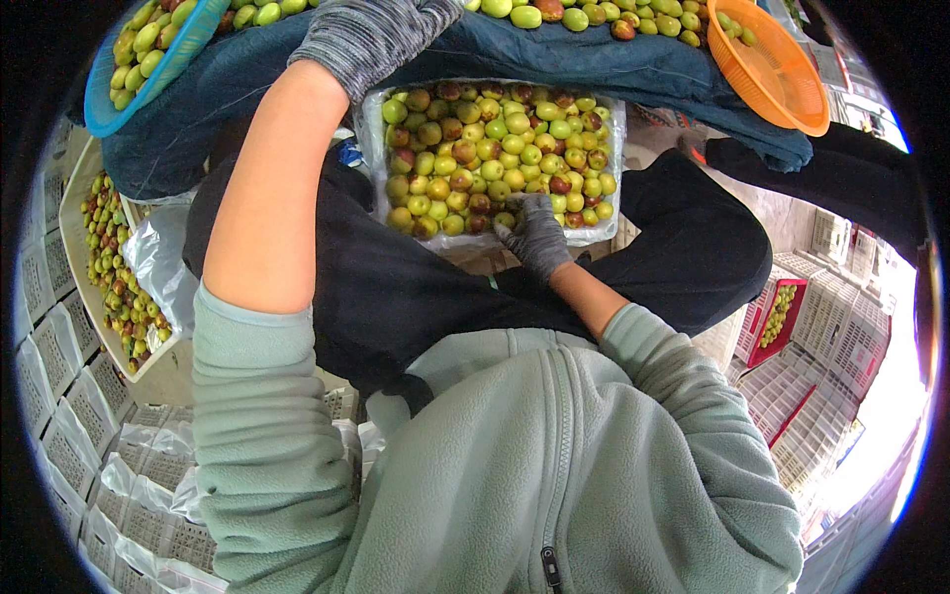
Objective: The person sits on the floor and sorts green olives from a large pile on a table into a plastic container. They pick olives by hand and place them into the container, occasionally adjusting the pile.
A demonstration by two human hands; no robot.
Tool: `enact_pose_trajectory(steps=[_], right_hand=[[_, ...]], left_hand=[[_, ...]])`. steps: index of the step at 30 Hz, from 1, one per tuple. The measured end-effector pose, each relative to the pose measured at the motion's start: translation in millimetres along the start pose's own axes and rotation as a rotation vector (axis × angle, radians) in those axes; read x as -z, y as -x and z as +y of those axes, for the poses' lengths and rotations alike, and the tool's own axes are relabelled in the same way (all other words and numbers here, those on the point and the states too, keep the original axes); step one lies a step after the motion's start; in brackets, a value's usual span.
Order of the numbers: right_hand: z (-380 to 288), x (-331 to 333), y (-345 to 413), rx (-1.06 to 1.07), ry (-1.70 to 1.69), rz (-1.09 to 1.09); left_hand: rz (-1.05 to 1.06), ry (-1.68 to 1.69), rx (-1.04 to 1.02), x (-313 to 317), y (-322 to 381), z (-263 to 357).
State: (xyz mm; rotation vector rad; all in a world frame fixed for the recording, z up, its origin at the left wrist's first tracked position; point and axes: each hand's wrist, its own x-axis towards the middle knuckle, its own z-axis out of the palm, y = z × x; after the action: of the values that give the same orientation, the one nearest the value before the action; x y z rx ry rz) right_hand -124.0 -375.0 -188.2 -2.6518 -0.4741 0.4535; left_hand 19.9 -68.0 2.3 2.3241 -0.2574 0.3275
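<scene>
Both hands wear grey knit gloves. My left hand [378, 37] reaches up over the edge of a dark blue cloth [549, 56], beside green and reddish-brown jujubes [525, 16] lying on it. Its fingertips run out at the top rim, so its grip is unclear. Between my knees stands a crate lined with clear plastic [617, 148], full of jujubes [512, 143]. My right hand [533, 229] rests at the near edge of that crate, its fingers curled among the fruit. Whether it holds one cannot be told.
A blue plastic basket [95, 104] of jujubes sits upper left, an orange basket [798, 96] with a few upper right. A pale crate [78, 260] of jujubes stands at left. Stacked crates [839, 312] line the right; more lie lower left. A person's dark-clothed leg [816, 174] extends at right.
</scene>
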Motion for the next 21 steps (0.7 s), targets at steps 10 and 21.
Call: enact_pose_trajectory(steps=[10,21], right_hand=[[-7.7,-1.9,-3.0,-0.031,-0.044,-0.214],[-17.6,5.1,-2.1,-0.012,0.061,-0.267]], left_hand=[[-0.052,-0.033,0.011,1.6,-2.7,5.9],[0.257,0.215,0.179,20.9,-3.4,-7.4]])
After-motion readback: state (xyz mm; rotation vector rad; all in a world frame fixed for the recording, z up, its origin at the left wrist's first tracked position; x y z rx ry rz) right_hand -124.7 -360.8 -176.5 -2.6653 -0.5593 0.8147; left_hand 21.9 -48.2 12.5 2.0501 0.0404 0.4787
